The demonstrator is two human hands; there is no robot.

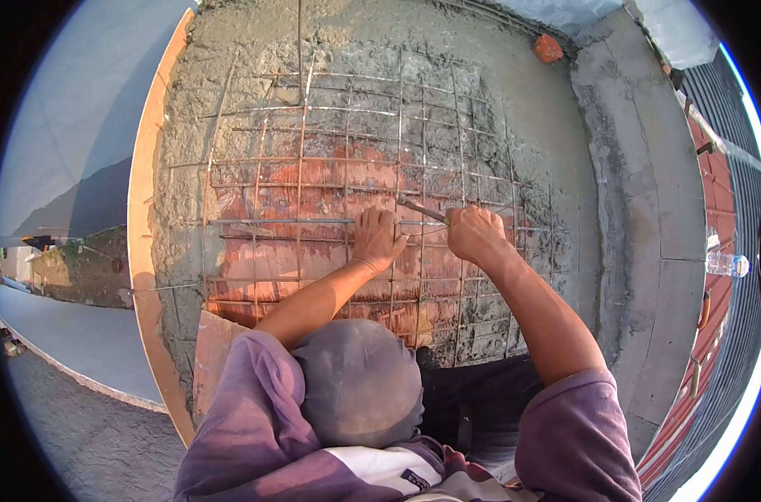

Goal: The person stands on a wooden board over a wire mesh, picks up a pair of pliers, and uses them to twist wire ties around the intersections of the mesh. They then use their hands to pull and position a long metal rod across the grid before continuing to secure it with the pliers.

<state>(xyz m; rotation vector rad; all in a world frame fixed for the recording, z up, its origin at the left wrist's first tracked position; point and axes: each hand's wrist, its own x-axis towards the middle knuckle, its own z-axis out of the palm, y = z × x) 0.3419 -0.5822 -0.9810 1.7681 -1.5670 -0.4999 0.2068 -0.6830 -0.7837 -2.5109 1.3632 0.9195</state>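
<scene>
A grid of thin steel bars (301,167) lies over reddish boards and partly in wet grey concrete. My left hand (377,238) is closed over a horizontal bar (288,221) near the middle of the grid, its fingertips curled round it. My right hand (476,233), just to the right, is closed on the handles of what look like pincers (421,209). Their head points up and left, close to a bar crossing above the left fingers. A thin wire (422,233) runs between the two hands; its ends are hidden.
Wet concrete (531,92) surrounds the grid at the top and sides. A wooden form board (146,167) edges the left, a grey block wall (648,167) the right. An orange lump (548,48) sits top right, and a plastic bottle (726,264) lies beyond the wall. A capped head (359,381) fills the lower middle.
</scene>
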